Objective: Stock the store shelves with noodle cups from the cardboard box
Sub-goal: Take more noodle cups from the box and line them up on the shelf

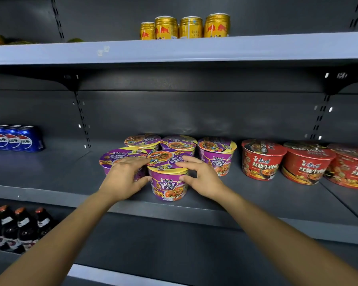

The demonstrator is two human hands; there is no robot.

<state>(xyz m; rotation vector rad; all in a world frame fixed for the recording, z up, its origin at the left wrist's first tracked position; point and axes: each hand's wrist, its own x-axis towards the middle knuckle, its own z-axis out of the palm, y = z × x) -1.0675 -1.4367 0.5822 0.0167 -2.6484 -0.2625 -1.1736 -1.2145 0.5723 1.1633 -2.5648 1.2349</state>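
Gray store shelves are filling your view. On the middle shelf [50,172], five purple noodle cups are sitting close together near the center. The front cup [168,183] is standing upright near the shelf's front edge, and you are holding it with both hands. Your left hand [124,178] is gripping it from 9 o'clock: the fingers are lying over the edge of the lid and the thumb is pressing on the side. Your right hand [201,178] is gripping it from 3 o'clock the same way, with fingers on the lid and thumb on the side. Both arms are reaching in from 6 o'clock.

A second purple cup [116,157] is sitting just beside the front cup at 10 o'clock, and your left hand is partly hiding it. Three back cups [178,142] are standing in a row at 12 o'clock, close to the back wall. Three red cups [262,159] are lining up at 3 o'clock, apart from the purple ones, and the picture's edge is cutting off the last one.

Blue cans [15,138] are sitting far along the same shelf at 9 o'clock. Gold cans [186,26] are standing on the top shelf [256,48] at 12 o'clock. Dark bottles [19,223] are standing on the low shelf [103,272] at 8 o'clock.
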